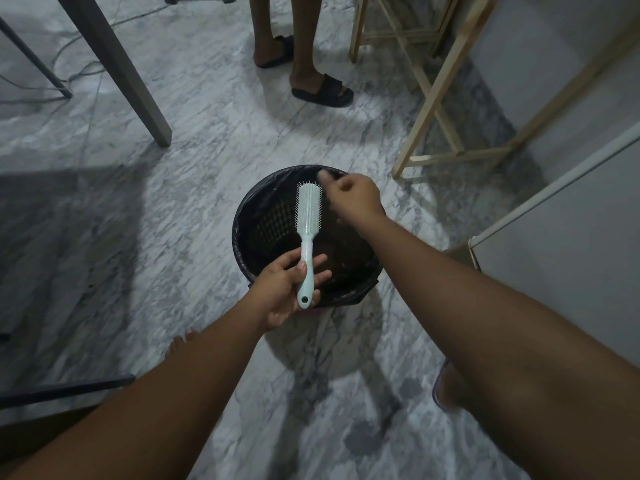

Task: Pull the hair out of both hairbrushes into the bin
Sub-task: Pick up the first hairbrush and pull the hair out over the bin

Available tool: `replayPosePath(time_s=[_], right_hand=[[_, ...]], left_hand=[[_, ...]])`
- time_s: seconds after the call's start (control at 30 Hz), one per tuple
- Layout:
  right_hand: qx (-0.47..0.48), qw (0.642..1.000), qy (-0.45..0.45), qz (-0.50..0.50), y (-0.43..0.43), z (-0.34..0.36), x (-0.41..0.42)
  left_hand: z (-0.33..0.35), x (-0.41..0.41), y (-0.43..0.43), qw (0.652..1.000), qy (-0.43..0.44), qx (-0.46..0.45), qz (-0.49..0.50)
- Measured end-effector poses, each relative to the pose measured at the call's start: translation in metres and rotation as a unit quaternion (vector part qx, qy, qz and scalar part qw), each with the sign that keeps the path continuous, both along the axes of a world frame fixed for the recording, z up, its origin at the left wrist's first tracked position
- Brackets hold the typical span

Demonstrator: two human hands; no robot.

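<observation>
Left hand [284, 289] grips the hairbrush [306, 220] handle, head pointing away over the bin [240, 237]. Right hand [353, 199] is pinched right beside the bristles, can't tell if it's got hair.

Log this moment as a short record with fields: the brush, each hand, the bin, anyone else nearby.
brush: pale mint hairbrush, over the bin, head pointing away
left hand: grips the hairbrush handle
right hand: raised beside the brush head, blurred; grip unclear
bin: round, black liner, on marble floor
second brush: not in view
nearby: another person standing in black slides
</observation>
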State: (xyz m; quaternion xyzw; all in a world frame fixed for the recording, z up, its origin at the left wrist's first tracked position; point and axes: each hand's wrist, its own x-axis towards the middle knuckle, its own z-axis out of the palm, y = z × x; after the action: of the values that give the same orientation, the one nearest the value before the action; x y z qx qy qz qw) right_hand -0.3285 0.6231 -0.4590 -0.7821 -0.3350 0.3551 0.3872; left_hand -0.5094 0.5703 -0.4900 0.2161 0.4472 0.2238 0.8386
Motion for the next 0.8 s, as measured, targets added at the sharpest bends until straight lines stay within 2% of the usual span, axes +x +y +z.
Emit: replayPosePath(time_s=[0.13, 0.27, 0.33, 0.43, 0.5, 0.6, 0.63, 0.73, 0.8], right_hand=[[0.02, 0.992, -0.066, 0.105, 0.007, -0.001, -0.001], [0.017, 0.984, -0.131, 0.119, 0.014, 0.007, 0.001], [0.023, 0.992, -0.103, 0.076, 0.018, 0.01, 0.0], [0.034, 0.999, 0.028, -0.021, 0.018, 0.018, 0.003], [0.037, 0.999, 0.001, -0.007, 0.013, 0.015, 0.006], [0.046, 0.993, -0.109, 0.026, -0.004, 0.006, 0.006], [0.041, 0.991, -0.119, 0.047, -0.009, 0.002, 0.004], [0.011, 0.987, -0.089, 0.135, -0.017, -0.006, -0.005], [0.017, 0.988, -0.081, 0.127, -0.014, -0.01, -0.005]], left_hand=[[0.001, 0.001, -0.005, 0.999, 0.019, 0.024, -0.045], [-0.002, 0.0, -0.008, 0.999, 0.01, 0.021, -0.034], [-0.004, 0.0, -0.01, 0.999, 0.005, 0.019, -0.029], [-0.008, -0.001, -0.013, 1.0, 0.002, 0.019, -0.017], [-0.007, -0.002, -0.014, 1.0, -0.003, 0.008, -0.001], [-0.004, -0.001, -0.01, 1.0, -0.006, 0.002, 0.017], [-0.003, 0.0, -0.009, 1.0, -0.004, 0.004, 0.018], [-0.001, 0.002, -0.005, 1.0, 0.006, 0.014, 0.009], [0.001, 0.003, -0.006, 1.0, 0.017, 0.023, -0.004]])
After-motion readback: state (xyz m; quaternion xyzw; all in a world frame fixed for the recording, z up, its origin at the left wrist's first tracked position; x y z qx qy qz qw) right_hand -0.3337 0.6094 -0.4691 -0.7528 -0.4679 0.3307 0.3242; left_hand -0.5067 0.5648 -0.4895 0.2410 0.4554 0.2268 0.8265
